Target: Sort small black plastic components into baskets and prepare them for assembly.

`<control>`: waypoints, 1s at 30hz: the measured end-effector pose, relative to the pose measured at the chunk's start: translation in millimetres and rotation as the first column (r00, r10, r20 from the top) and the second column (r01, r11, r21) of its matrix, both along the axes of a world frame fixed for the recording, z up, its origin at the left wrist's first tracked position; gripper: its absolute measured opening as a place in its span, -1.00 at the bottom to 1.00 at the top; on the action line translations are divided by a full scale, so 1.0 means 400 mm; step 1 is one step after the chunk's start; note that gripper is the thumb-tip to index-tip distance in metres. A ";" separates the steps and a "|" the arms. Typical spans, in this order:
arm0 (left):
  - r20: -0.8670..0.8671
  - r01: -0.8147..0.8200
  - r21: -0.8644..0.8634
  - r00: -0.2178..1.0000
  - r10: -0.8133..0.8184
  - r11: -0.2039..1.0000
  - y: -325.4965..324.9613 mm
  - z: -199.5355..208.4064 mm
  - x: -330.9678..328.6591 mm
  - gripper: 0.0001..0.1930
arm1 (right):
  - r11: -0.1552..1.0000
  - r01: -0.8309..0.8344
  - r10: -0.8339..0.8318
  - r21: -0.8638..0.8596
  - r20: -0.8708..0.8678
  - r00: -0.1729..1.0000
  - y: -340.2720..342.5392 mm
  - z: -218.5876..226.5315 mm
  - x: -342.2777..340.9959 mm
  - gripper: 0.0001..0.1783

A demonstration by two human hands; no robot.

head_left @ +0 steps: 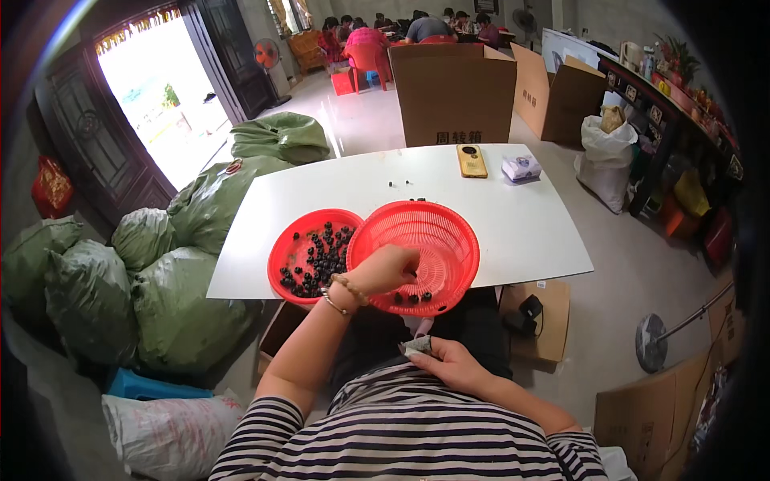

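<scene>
Two red plastic baskets stand side by side on a white table (321,178). The left basket (277,252) has many small black round pieces (329,255) spread over its bottom. The right basket (469,240) is slotted, tilts toward me at the table's near edge and has several black pieces (413,298) low on its near side. My left hand (387,269), with bracelets at the wrist, reaches over the right basket; its fingers are curled in, and what they hold, if anything, is hidden. Near my lap, my right hand (455,365) pinches a small greyish-white cloth (419,345).
A yellow phone (472,161) and a tissue pack (521,167) lie at the table's far right. Stuffed green sacks (188,305) crowd the left. Large cardboard boxes (453,92) stand beyond the table. Several people sit working at the back. A fan (650,343) is at right.
</scene>
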State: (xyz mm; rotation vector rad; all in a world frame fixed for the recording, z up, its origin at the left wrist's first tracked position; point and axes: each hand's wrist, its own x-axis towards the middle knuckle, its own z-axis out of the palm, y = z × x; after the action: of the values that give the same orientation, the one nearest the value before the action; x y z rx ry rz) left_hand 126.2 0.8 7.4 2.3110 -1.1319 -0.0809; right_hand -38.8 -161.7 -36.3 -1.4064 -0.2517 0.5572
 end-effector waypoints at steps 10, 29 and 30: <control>-0.334 -0.185 -0.396 0.941 0.047 0.900 0.073 0.119 -0.177 -0.85 | 0.995 0.090 -0.092 0.053 0.020 0.996 -0.007 0.030 0.003 -0.67; -0.733 -0.579 -0.679 0.514 -0.445 0.451 0.074 -0.059 -0.329 -0.78 | 0.985 0.155 -0.167 0.082 0.170 0.971 -0.002 0.073 -0.014 -0.61; -0.728 -0.575 -0.685 0.516 -0.452 0.447 0.072 -0.059 -0.330 -0.78 | 0.988 0.141 -0.149 0.056 0.176 0.973 -0.003 0.078 -0.014 -0.61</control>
State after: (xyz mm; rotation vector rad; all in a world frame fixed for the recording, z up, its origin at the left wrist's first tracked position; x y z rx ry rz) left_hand -5.9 29.4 -16.2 0.9607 -0.2823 -0.4411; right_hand -44.3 -162.8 -5.1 -1.4213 -0.3007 0.3028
